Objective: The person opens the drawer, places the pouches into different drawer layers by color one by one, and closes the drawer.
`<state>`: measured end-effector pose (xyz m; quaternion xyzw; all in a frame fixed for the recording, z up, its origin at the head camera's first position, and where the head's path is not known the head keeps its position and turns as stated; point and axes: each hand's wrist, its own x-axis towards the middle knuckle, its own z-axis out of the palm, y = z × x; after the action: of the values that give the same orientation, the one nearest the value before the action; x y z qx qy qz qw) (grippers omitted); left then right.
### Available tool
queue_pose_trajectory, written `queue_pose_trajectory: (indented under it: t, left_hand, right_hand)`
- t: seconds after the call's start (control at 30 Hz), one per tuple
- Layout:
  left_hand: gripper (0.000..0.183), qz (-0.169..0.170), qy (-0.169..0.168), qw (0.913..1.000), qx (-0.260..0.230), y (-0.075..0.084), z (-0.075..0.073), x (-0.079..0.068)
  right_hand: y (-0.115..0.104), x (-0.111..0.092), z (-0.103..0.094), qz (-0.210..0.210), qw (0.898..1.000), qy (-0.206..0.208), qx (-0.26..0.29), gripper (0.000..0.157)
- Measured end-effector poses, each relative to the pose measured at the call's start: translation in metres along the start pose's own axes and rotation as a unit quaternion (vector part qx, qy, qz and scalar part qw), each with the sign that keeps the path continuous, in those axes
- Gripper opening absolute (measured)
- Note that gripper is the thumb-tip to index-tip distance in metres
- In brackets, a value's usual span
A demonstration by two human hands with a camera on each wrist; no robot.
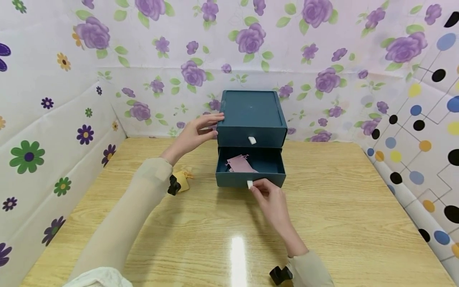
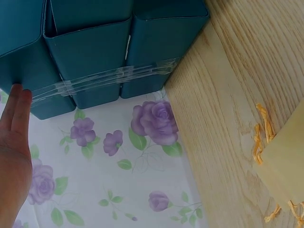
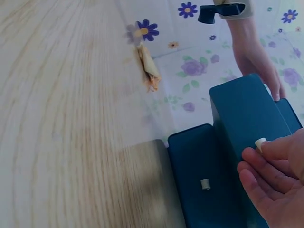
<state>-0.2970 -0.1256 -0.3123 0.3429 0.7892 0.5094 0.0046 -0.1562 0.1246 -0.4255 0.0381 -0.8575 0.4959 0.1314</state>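
A dark blue drawer cabinet (image 1: 251, 107) stands on the table with one drawer (image 1: 231, 180) pulled out below the top one. Inside that drawer lies a pink drawstring pouch (image 1: 241, 164). My right hand (image 1: 271, 202) pinches the white pull tab (image 1: 250, 184) on the drawer's front; the right wrist view shows thumb and fingers at this tab (image 3: 260, 144). With extended fingers, my left hand (image 1: 195, 135) touches the cabinet's left side. Part of that hand (image 2: 15, 142) shows in the left wrist view, fingertips against the blue side wall (image 2: 90, 52).
A yellow drawstring pouch (image 1: 181, 181) lies on the wooden table (image 1: 322, 215), left of the cabinet and near the left forearm. Another drawer front (image 3: 202, 164) with its own white tab sits lower in the cabinet. Clear tape (image 2: 104, 80) runs across the cabinet's side. Flowered cloth (image 1: 161, 99) hangs behind.
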Motion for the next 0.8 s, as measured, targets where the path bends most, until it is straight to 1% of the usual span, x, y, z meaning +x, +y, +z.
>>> queue_pose_trajectory:
  t: [0.17,0.4,0.63,0.8]
  left_hand:
    - [0.047,0.002,0.001,1.0,-0.005,0.0,0.0,-0.001]
    - [0.047,0.005,0.003,1.0,-0.002,0.0,-0.001,-0.001]
    - [0.047,0.004,0.003,1.0,-0.004,0.0,-0.001,-0.001]
    - [0.048,0.012,0.005,0.9999,-0.003,-0.017,0.0,0.004]
  right_hand:
    - [0.002,0.003,0.003,-0.009,1.0,0.008,0.007,0.007]
    - [0.003,0.01,0.004,-0.007,1.0,0.002,0.014,0.007]
    - [0.005,0.019,0.005,-0.014,1.0,0.006,0.013,0.007]
    - [0.006,0.025,0.006,-0.012,1.0,0.001,0.011,0.009]
